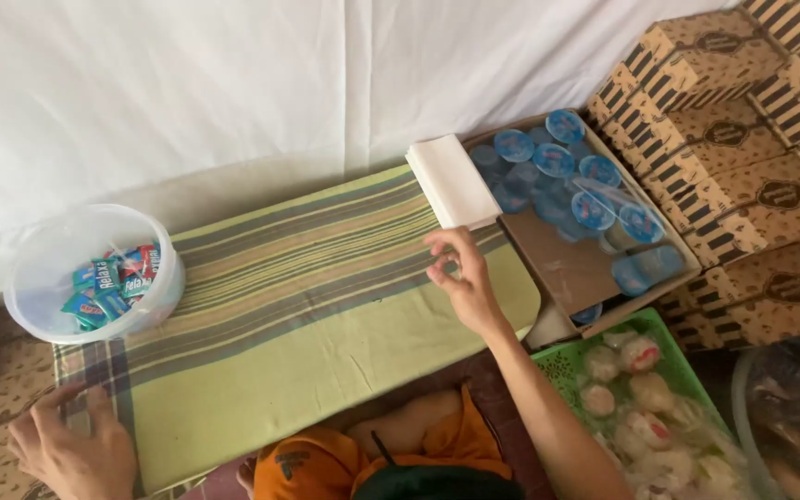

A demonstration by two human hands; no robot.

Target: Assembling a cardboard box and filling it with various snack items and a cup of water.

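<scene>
My right hand rests on the right end of a green striped cloth, fingers apart, just below a stack of white paper sheets. It holds nothing. My left hand lies flat and spread at the cloth's lower left corner, also empty. An open cardboard box next to the right hand holds several sealed cups with blue lids.
A clear plastic tub with small candy packets stands at the left. Patterned brown cartons are stacked at the right. A green basket of wrapped round cakes and a clear bag sit at lower right. White sheeting hangs behind.
</scene>
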